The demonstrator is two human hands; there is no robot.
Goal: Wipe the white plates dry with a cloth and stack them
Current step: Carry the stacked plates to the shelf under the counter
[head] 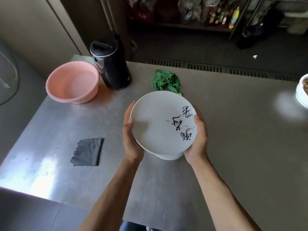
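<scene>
A white plate (pixel 155 124) with black brush writing and pink marks is held tilted over the steel table (pixel 233 130). My left hand (pixel 131 135) grips its left rim, thumb on top. My right hand (pixel 198 139) grips the right rim the same way. Under the plate the rim of more white plates (pixel 170 156) shows; how many I cannot tell. A folded grey cloth (pixel 87 151) lies flat on the table to the left of my left hand. A crumpled green cloth (pixel 166 81) lies beyond the plate.
A pink plastic basin (pixel 73 81) stands at the back left, with a black thermos jug (pixel 111 64) beside it. White dishes (pixel 302 92) sit at the table's right edge. A dark floor with a drain grate lies beyond the table.
</scene>
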